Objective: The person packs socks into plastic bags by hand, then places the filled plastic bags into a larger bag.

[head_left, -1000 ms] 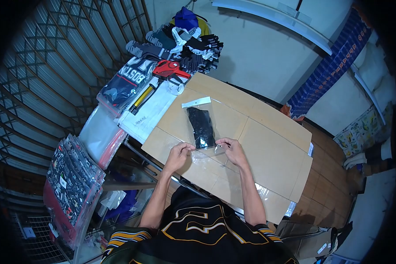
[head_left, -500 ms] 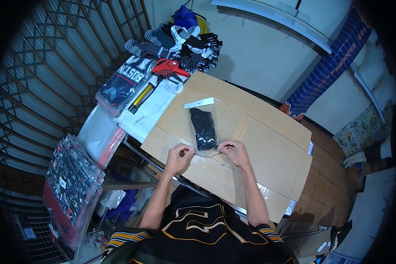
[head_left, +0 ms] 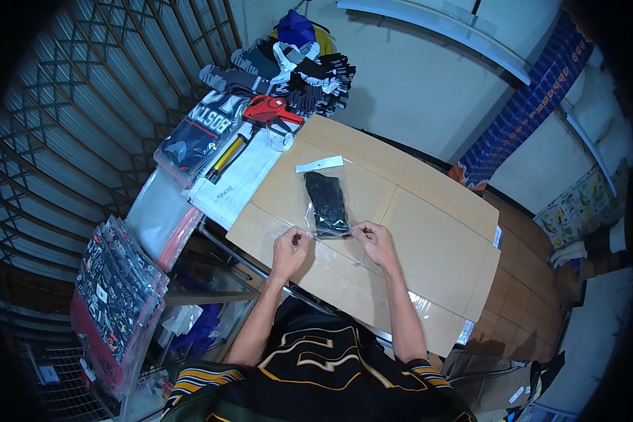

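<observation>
With fingertips pinched together, the left hand (head_left: 290, 250) and right hand (head_left: 376, 246) hold the near edge of the clear packet (head_left: 325, 202) flat on the cardboard-covered worktop (head_left: 439, 235), apparently straightening or folding it, which calls for light, even tension.

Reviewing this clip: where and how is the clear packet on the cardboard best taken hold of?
Probably by the two corners of the near edge of the clear packet, coming from the near side, thumb and finger pinching each. It lies flat on the cardboard, its white strip at the far end; the left hand and right hand are at those corners.
</observation>
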The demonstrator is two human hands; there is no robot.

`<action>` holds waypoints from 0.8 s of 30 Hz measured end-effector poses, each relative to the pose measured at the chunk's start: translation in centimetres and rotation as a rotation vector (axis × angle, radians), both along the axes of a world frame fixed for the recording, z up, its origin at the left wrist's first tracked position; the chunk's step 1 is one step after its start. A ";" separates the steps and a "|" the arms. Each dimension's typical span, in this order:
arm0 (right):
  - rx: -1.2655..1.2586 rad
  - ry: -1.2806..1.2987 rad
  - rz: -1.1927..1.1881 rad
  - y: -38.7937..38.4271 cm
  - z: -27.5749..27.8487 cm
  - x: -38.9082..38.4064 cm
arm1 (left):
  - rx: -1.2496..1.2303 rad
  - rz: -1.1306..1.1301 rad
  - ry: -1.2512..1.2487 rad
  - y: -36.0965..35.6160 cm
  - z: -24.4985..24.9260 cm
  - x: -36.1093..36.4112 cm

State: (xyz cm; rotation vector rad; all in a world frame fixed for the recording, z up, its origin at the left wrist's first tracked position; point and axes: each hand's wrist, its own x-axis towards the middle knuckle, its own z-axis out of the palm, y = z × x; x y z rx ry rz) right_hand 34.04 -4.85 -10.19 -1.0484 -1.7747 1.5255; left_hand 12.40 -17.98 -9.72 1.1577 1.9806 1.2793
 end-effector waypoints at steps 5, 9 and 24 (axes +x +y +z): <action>0.065 -0.033 -0.116 -0.5 -0.2 -0.7 | 0.013 0.102 0.048 0.5 -0.3 0.8; 0.063 -0.103 -0.136 -0.8 1.4 -0.9 | -0.043 0.111 0.066 0.5 0.7 0.8; 0.236 -0.164 -0.382 -2.2 1.5 -2.9 | 0.084 0.173 0.102 0.8 -0.6 1.7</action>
